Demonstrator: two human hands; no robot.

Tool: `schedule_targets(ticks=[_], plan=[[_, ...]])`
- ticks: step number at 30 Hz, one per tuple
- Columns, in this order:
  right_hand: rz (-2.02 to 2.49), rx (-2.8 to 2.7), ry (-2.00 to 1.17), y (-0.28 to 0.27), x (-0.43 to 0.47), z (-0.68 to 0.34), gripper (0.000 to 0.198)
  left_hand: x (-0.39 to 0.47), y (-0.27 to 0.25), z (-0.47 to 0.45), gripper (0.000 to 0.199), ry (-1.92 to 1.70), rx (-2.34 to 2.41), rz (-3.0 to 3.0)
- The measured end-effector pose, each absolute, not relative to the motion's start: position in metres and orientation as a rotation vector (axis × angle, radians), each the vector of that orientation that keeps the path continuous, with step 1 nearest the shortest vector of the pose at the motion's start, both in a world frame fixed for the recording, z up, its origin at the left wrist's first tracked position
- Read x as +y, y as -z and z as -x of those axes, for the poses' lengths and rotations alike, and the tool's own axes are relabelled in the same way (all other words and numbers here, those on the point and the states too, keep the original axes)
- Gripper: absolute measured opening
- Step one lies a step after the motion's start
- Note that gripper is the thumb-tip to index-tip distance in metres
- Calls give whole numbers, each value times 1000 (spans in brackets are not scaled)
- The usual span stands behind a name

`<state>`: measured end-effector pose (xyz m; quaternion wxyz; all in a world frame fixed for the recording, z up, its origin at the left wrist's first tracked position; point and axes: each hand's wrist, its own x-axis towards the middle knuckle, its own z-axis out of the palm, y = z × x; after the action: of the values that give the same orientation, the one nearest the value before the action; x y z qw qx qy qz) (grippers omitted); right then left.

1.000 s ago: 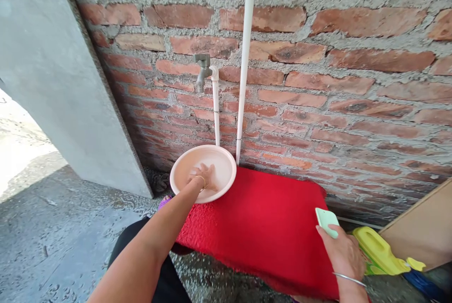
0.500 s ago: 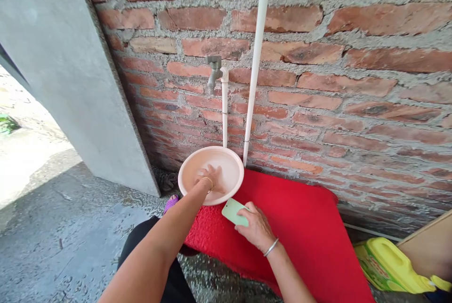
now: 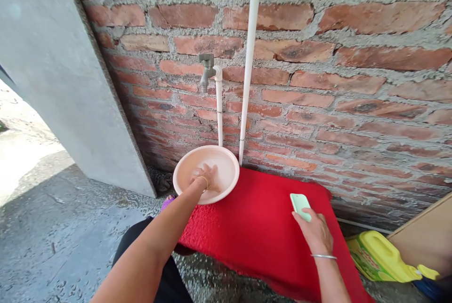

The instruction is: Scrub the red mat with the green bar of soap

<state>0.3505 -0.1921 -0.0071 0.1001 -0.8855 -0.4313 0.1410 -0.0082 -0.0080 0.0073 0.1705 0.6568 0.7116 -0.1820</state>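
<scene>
A round pale pink basin [image 3: 177, 176] of cloudy water sits on the left end of the red cloth [image 3: 261, 232]. My left hand [image 3: 205, 178] reaches into it, fingers spread and partly under the water, holding nothing I can see. Farther right, my right hand [image 3: 318, 230] grips a pale green scrubbing brush [image 3: 300, 205] from its near end. The brush is a flat, rounded block with a small hole at the far end; its underside is hidden against or just above the cloth. Around the basin the cloth's surface looks rough and wet.
A brick wall [image 3: 307, 124] stands behind, with a tap [image 3: 206, 72] above the basin and a white pipe [image 3: 248, 67]. Left leans a grey slab [image 3: 70, 82] on wet concrete. A yellow jug [image 3: 383, 256] lies at the right, beside a tan board [image 3: 427, 237].
My right hand has moved right along the red cloth with the brush, away from the basin, and turned it more upright. My left hand stays in the basin. The view has shifted slightly.
</scene>
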Motion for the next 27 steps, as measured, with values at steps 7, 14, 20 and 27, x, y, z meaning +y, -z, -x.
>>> schedule_targets(ticks=[7,14,20,27], plan=[[2782,-970,-347,1,-227,-403,76,-10,-11,8,124,468,2014,-1863],[2215,-1564,-393,9,-192,-315,38,-6,-1,11,124,438,2042,-1883],[1718,-2119,-505,16,-160,-225,22,-7,0,10,119,366,2038,-1874],[1900,-2032,-467,17,-143,-241,26,-3,7,12,124,516,2018,-1915]])
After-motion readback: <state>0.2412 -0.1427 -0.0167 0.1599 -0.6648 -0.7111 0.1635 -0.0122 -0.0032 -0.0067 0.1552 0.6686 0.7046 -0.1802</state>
